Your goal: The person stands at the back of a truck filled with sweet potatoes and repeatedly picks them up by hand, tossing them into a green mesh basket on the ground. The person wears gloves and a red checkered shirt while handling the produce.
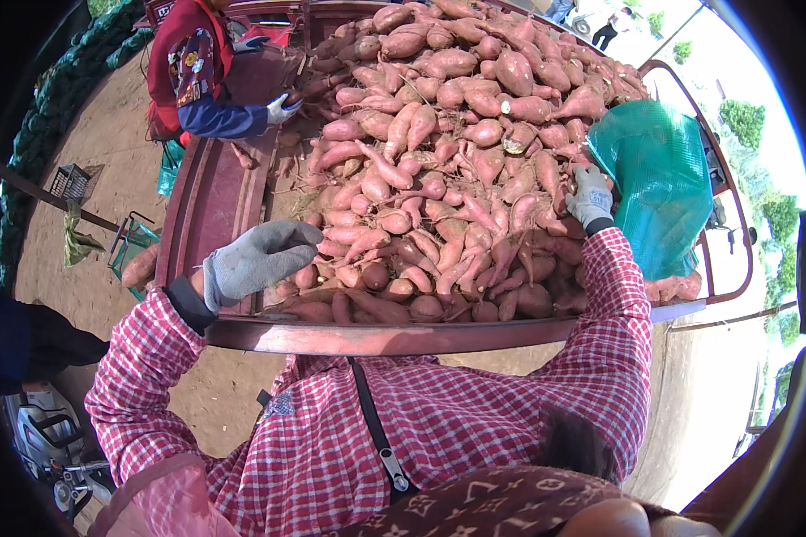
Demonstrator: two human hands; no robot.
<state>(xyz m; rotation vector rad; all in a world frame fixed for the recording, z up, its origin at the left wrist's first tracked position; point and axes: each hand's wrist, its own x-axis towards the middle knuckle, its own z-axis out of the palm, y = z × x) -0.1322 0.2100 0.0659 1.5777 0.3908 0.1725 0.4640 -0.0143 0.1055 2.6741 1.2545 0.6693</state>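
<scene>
A large heap of pinkish-red sweet potatoes (436, 168) fills the red metal cargo bed before me. My left hand (258, 262), in a grey work glove, hovers over the bed's near left corner. Its fingers are curved with a gap to the thumb, and nothing shows between them. At the heap's right side my right hand (588, 194), gloved alike, reaches down onto sweet potatoes. Its fingertips are partly hidden, so a grip cannot be made out. Just right of it a green mesh bag (665, 191) lies over the bed's edge.
The bed's near rail (389, 337) runs between my body and the heap. Across on the left, a person (191, 74) in gloves holds a sweet potato. A bag frame (131, 248) and a dark crate (70, 182) stand on the ground. A motorcycle (50, 436) is at lower left.
</scene>
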